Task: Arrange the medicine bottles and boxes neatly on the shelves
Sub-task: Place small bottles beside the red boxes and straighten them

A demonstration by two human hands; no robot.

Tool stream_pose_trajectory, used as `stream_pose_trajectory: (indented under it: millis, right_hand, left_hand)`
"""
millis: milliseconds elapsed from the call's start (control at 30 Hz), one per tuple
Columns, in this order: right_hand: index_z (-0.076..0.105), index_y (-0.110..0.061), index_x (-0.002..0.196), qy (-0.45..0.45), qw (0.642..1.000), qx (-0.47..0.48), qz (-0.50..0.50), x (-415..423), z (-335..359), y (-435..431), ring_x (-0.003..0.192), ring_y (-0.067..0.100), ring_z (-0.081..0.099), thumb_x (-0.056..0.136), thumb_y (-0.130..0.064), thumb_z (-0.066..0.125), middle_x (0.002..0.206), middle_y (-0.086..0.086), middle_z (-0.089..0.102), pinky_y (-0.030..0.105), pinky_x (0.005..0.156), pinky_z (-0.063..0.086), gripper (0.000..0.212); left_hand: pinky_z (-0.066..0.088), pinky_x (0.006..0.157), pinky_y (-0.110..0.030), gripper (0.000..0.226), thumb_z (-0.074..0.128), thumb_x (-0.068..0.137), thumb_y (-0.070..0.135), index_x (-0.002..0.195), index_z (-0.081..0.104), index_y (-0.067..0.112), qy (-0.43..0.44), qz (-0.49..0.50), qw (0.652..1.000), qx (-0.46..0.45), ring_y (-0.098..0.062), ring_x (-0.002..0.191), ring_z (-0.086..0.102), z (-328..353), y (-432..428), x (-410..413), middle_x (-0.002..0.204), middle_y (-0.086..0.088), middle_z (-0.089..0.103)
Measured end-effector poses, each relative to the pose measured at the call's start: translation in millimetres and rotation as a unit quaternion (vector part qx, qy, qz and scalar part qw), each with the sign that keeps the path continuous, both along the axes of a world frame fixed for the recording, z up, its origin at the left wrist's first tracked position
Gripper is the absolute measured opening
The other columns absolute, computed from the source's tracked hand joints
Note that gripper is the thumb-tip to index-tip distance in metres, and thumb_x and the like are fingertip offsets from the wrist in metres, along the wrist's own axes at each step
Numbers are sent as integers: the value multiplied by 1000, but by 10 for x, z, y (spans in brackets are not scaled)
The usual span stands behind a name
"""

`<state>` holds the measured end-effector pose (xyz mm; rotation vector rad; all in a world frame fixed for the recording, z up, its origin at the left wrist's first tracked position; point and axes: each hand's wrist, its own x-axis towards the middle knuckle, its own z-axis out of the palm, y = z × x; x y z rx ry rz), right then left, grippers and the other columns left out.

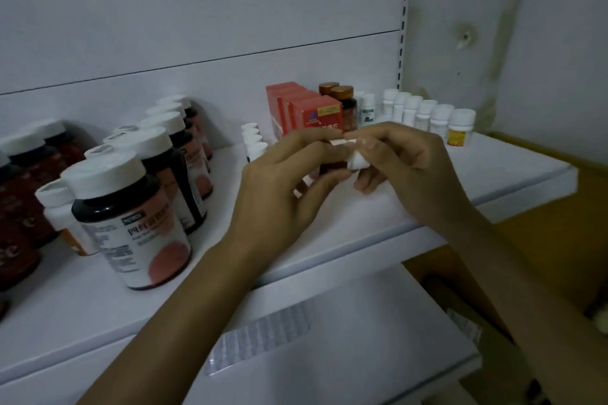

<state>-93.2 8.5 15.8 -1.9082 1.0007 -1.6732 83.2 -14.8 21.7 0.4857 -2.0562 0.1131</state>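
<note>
My left hand (286, 181) and my right hand (404, 161) meet above the white shelf (493, 181), both holding one small bottle with a white cap (357, 163); its dark red body is mostly hidden by my fingers. Behind my hands stands a row of red boxes (306, 108). Two brown bottles with copper caps (343, 99) stand to their right, then a row of small white bottles (427, 115). Another small row of white-capped bottles (255, 140) stands left of the boxes. Large dark bottles with white caps (131, 207) line the shelf's left part.
Dark red bottles (19, 207) crowd the far left edge. A lower white shelf (296, 355) lies below with a clear wrapper on it. A yellow-brown surface (559, 240) lies to the right, and a slotted shelf upright (403, 26) runs up the back panel.
</note>
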Motion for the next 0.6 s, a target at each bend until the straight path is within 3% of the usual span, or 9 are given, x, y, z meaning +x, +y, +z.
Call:
stream_pose_trajectory:
  millis: [67,167,300,367,433,500,533,600]
  right_hand:
    - [62,-22,96,-45,996,-38,-71,121,-55,234,56,8,64,95,-17,50,71,-13,68,18,51,53,12]
    - [65,-19,94,-147,976,-49,-152,311,-270,748,51,14,59,95,-25,52,67,0,65,23,47,51,15]
    - [71,-25,78,-289,924,8,-251,571,-683,1610,51,24,54,92,-29,49,67,2,65,28,46,51,26]
    - [67,-12,80,-310,893,61,-321,721,-954,2084,55,25,54,95,-32,51,65,5,62,27,50,49,30]
    - [63,-2,84,-318,858,96,-391,886,-1187,2561,52,21,53,96,-35,50,64,9,60,26,51,47,38]
    - [64,-3,88,-320,827,118,-447,1060,-1374,2994,52,20,54,95,-33,51,67,12,62,25,51,47,34]
    - [64,-3,93,-320,810,127,-474,1155,-1468,3192,53,21,55,93,-30,51,69,14,64,26,51,47,31]
    - [64,-4,100,-325,777,142,-519,1333,-1642,3543,58,21,59,89,-25,52,74,12,66,26,51,49,26]
  left_hand:
    - [51,78,-23,15,68,87,9,101,70,5,7,-44,999,-11,-17,99,62,8,79,-21,114,-10,64]
    - [53,74,-32,17,60,91,9,106,68,12,-28,-143,988,-57,-23,101,62,-75,299,-77,122,-14,60]
    - [52,61,-34,27,63,89,3,108,61,21,-55,-295,953,-37,-21,90,63,-385,764,-208,126,-13,57]
    - [52,61,-33,29,68,85,0,106,65,20,-59,-366,929,-10,-22,85,63,-671,1026,-259,124,-13,58]
    - [53,69,-27,22,67,87,5,104,67,18,-59,-439,895,50,-18,89,63,-1004,1366,-283,122,-13,59]
    - [51,81,-19,18,63,89,17,106,67,17,-68,-484,857,166,-12,101,60,-1323,1755,-245,121,-6,61]
    - [51,83,-20,24,63,88,21,111,63,19,-88,-495,827,251,-9,107,58,-1469,1951,-197,121,0,60]
    - [54,78,-24,41,66,86,26,124,49,32,-149,-514,728,428,-7,109,58,-1710,2306,-88,121,17,57]
